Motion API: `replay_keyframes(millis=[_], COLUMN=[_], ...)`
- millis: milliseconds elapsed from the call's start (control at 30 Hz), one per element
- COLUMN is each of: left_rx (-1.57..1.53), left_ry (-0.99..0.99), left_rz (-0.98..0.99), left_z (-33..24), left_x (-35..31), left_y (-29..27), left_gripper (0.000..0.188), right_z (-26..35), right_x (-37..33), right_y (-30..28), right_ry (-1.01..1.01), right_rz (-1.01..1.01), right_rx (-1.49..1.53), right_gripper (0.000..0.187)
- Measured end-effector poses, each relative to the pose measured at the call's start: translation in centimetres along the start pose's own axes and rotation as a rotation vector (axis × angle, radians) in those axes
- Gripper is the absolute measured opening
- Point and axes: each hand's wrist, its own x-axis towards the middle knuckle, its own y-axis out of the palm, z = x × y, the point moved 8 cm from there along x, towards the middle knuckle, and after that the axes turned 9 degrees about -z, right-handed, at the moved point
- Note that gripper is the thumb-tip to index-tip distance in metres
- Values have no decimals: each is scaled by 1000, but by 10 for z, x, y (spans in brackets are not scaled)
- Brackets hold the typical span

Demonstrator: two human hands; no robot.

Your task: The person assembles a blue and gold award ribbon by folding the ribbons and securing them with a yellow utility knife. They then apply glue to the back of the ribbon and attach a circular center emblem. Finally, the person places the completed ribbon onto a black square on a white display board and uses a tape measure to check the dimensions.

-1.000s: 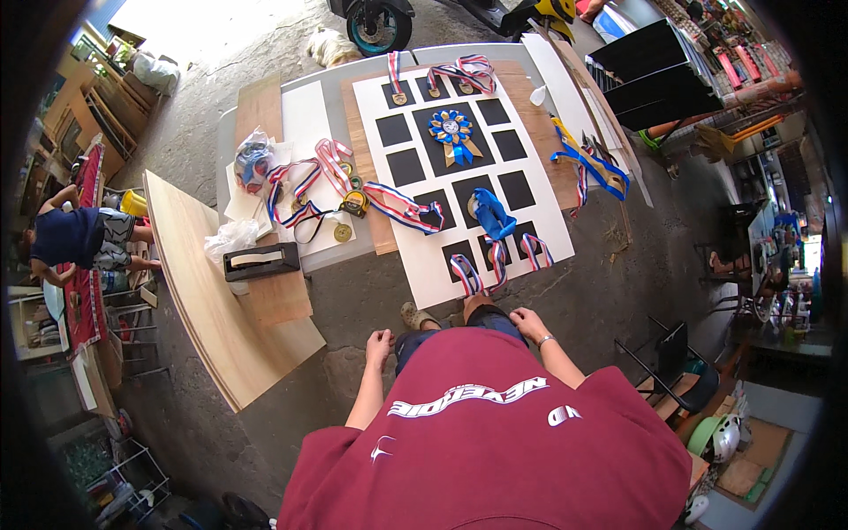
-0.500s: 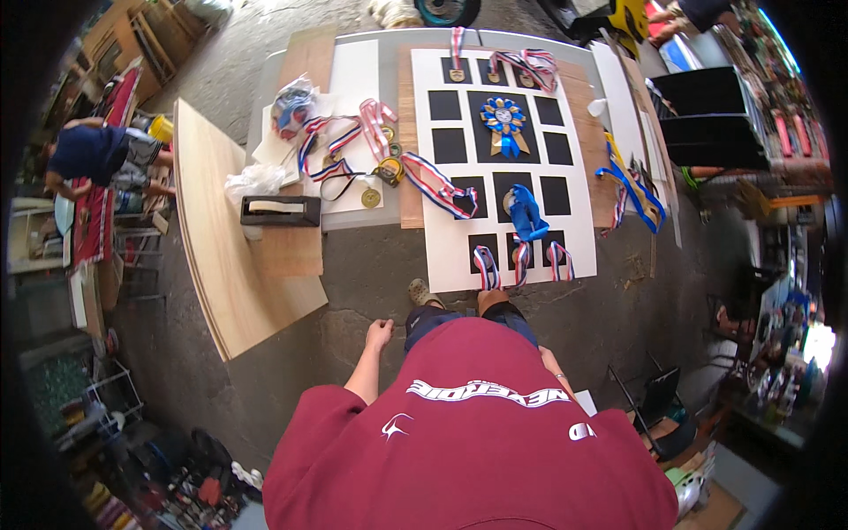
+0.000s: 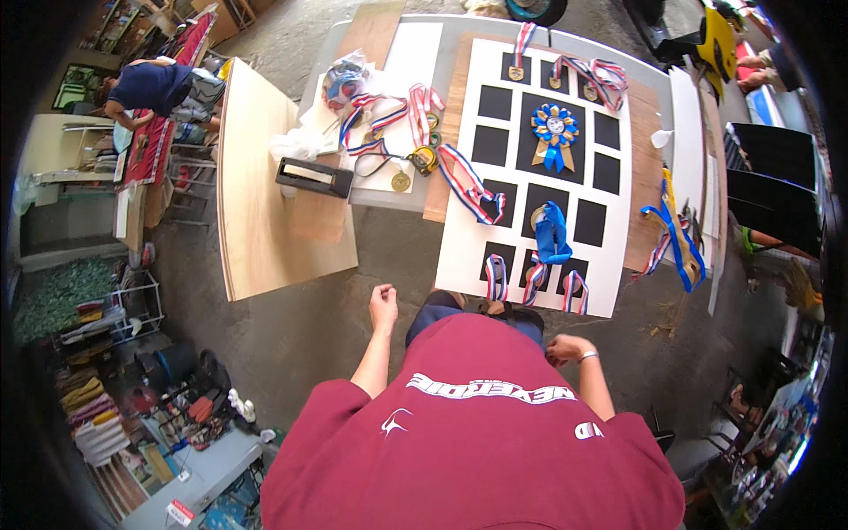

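My left hand (image 3: 383, 308) hangs over the floor in front of the table, its fingers loosely curled with nothing seen in them. Close by my right thigh is my right hand (image 3: 569, 349), fingers bent inward and partly hidden, a band at the wrist. Neither touches the table. Nearest to them lies a white mat board (image 3: 604, 291) with black rectangular openings. On it rest a blue and gold rosette (image 3: 555, 132), a medal with a blue ribbon (image 3: 552, 238), and several medals on striped ribbons (image 3: 496, 278).
Left on the table are a black tape dispenser (image 3: 314, 177), a yellow tape measure (image 3: 425, 160), more medals (image 3: 401, 182) and a plastic bag (image 3: 344, 84). A plywood panel (image 3: 256, 194) leans there. Blue-yellow ribbons (image 3: 680, 243) hang at the right edge. Another person (image 3: 155, 93) bends over far left.
The view has turned left, so the table sits further right. My right hand has come out from beside my body into fuller view. The medals and board lie as before.
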Motion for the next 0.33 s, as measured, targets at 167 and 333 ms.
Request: replay_keyframes(millis=[167,333], left_rx=[-1,-17], left_ry=[90,215], left_rz=[-47,-52], left_z=[-79,-156], left_x=[9,65], left_y=[-5,27], left_gripper=[21,24], right_z=[106,215], right_x=[-50,-76], right_y=[-74,-123], right_ry=[-140,-454], right_rz=[-93,-629], right_rx=[-129,-252], right_gripper=[41,50])
